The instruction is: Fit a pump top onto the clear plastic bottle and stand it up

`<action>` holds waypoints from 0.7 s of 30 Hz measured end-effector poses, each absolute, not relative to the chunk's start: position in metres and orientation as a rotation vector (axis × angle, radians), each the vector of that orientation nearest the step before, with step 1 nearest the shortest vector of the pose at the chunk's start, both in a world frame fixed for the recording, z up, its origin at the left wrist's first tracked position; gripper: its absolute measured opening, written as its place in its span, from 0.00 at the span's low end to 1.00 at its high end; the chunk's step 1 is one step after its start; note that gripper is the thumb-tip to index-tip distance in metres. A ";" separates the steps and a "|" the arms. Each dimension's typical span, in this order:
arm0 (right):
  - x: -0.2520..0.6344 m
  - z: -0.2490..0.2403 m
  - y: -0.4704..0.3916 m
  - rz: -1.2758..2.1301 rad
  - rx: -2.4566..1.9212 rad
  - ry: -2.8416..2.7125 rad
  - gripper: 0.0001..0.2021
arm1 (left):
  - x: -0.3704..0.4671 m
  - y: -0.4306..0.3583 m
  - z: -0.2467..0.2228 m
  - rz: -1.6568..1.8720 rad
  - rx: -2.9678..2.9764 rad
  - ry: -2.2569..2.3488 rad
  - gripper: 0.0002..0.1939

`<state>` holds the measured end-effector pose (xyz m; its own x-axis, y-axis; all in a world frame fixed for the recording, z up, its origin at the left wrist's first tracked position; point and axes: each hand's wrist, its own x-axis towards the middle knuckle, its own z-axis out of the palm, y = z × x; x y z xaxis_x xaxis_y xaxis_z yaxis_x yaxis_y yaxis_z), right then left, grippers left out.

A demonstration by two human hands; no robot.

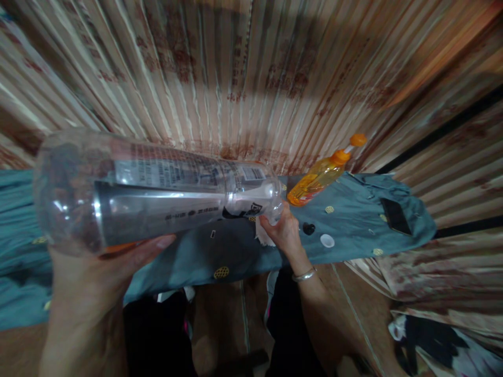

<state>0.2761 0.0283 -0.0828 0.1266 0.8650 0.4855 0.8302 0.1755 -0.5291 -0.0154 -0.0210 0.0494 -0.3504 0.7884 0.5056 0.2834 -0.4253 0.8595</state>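
A large clear plastic bottle [157, 201] with a dark printed label lies sideways across the view, its wide base to the left and its neck to the right. My left hand [98, 272] is wrapped round the underside near the base, thumb along the side. At the neck end, my right hand [283, 228] is closed, partly hidden behind the bottle. A piece of white tissue [264, 234] shows just below its fingers; whether the hand grips it, I cannot tell. To the right of that hand stands an orange pump bottle [316, 180] of yellow-orange liquid.
A teal cloth [353, 230] with yellow spots covers the narrow table. On it are a small black object [309, 228], a white round cap [327, 241] and a dark phone [395, 215]. Pleated patterned curtains [220, 84] hang close behind.
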 end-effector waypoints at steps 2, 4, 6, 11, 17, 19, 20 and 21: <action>0.276 -0.083 0.028 0.053 -1.634 -1.684 0.24 | -0.016 -0.021 0.049 1.828 1.501 1.419 0.40; 0.276 -0.083 0.028 0.050 -1.641 -1.682 0.23 | -0.017 -0.022 0.048 1.818 1.487 1.436 0.37; 0.276 -0.083 0.028 0.053 -1.649 -1.676 0.24 | -0.018 -0.023 0.046 1.819 1.479 1.405 0.36; 0.276 -0.083 0.027 0.048 -1.652 -1.674 0.24 | -0.014 -0.022 0.047 1.884 1.436 1.360 0.36; 0.276 -0.083 0.027 0.037 -1.620 -1.693 0.25 | -0.014 -0.019 0.050 1.891 1.421 1.283 0.38; 0.276 -0.082 0.027 0.042 -1.622 -1.692 0.25 | -0.016 -0.019 0.049 1.915 1.409 1.268 0.42; 0.276 -0.082 0.027 0.046 -1.624 -1.692 0.25 | -0.017 -0.019 0.048 1.925 1.398 1.263 0.44; 0.277 -0.082 0.027 0.051 -1.623 -1.693 0.25 | -0.017 -0.019 0.048 1.928 1.388 1.260 0.45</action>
<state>0.2765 0.0271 -0.0821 0.1136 0.8643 0.4899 0.8333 0.1856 -0.5207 -0.0169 -0.0194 0.0478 -0.3929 0.7731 0.4980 0.1456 -0.4824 0.8638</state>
